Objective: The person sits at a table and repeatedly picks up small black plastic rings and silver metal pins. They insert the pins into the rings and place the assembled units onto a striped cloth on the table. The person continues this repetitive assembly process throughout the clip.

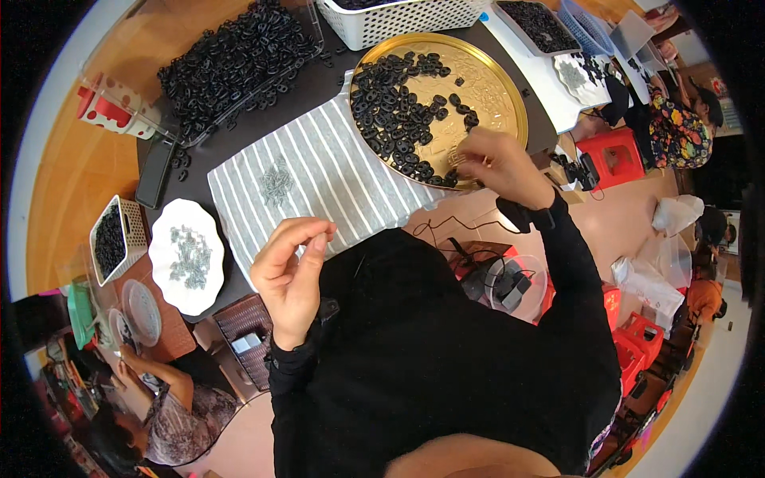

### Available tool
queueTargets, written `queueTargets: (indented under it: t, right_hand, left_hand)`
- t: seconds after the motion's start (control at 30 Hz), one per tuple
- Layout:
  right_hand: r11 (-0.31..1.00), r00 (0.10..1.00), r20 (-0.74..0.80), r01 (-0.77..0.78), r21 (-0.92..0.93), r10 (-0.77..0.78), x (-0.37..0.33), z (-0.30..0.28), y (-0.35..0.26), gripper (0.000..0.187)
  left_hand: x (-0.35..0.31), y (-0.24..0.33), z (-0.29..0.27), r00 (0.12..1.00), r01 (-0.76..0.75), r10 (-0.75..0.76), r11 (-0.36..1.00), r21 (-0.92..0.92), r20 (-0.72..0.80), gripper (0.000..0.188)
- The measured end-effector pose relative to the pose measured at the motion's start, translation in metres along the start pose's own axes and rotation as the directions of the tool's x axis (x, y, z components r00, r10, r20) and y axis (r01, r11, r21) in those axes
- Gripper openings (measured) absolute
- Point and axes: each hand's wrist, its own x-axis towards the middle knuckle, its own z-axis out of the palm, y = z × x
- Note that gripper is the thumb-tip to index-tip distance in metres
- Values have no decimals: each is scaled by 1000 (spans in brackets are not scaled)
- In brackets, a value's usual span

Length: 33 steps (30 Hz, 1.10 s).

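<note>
On the worktop (227, 151), loose black parts (394, 111) are lying in the gold tray (486, 80), mostly in its left half. Picking well is, I judge, calling for a light fingertip pinch on one part, clear of its neighbours. The right forearm is slanting in from the right, its hand (498, 163) hanging over the tray's rim, fingers curling downward; what it is gripping, I cannot tell. The left hand (285, 275) is hovering at the striped cloth's (311, 143) near edge, fingertips pointing right, thumb and forefinger almost meeting; anything between them is too small to make out.
</note>
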Motion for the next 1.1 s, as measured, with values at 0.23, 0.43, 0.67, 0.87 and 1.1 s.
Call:
queueTargets:
  t: [0.23,0.43,0.67,0.87,1.1]
  right_hand:
    - [984,991,-51,112,-140,-121,2,8,1,16]
    - [978,986,57,164,-131,-158,-2,3,5,15]
    - [981,993,8,120,-153,-121,2,12,19,12]
    - [991,981,-180,44,-130,-67,8,12,21,8]
    - [970,986,-88,119,-213,-140,22,24,18,11]
  left_hand:
    - [-4,-16,7,997,73,-73,996,-41,15,11]
    - [-9,-24,5,987,150,-156,982,-113,-42,12]
    - [-12,-30,5,992,118,-122,986,-113,-22,12]
    - [-12,-38,3,987,145,-152,982,-124,-44,12]
    - [-14,-41,7,987,155,-159,978,-143,-10,12]
